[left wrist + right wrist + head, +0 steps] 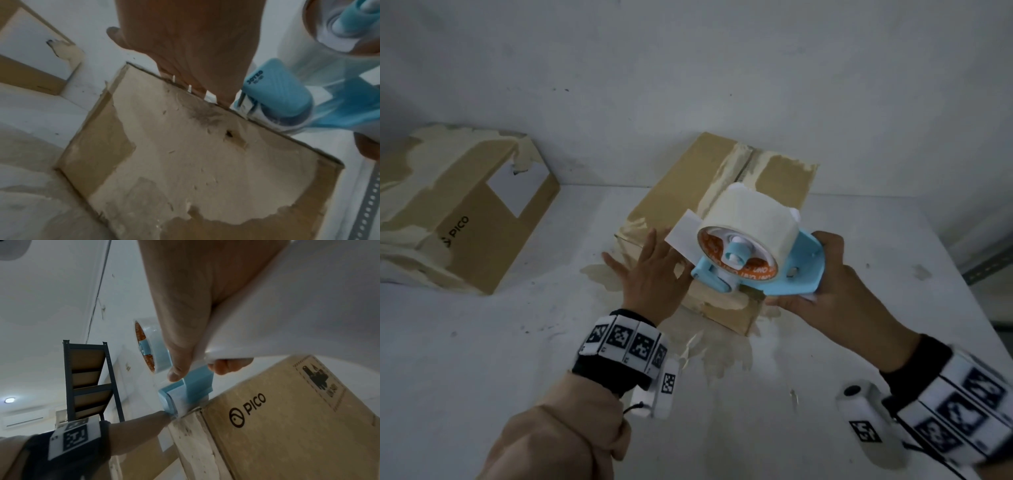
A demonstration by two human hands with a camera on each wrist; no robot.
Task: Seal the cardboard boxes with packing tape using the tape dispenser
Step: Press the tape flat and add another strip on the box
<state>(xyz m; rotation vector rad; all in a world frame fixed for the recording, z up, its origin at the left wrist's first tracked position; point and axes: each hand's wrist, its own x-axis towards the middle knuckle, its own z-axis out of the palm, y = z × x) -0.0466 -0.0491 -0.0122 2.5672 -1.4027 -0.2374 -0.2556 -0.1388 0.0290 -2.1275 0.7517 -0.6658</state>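
A brown cardboard box (685, 192) (185, 154) (287, 418) lies in the middle of the white table, its top seam streaked with old tape. My left hand (654, 270) (185, 48) lies flat on the box's near top edge, fingers straight. My right hand (835, 291) (195, 321) grips the handle of a light blue tape dispenser (750, 253) (287, 97) (185, 389) carrying a large roll of pale tape (746, 212). The dispenser's roller end touches the box's near top edge, right beside my left hand.
A second cardboard box (458, 212) marked PICO, covered in torn tape, lies at the left of the table (482, 342). Tape scraps stick to the table in front of the middle box. A dark metal shelf rack (88, 378) stands in the room behind me.
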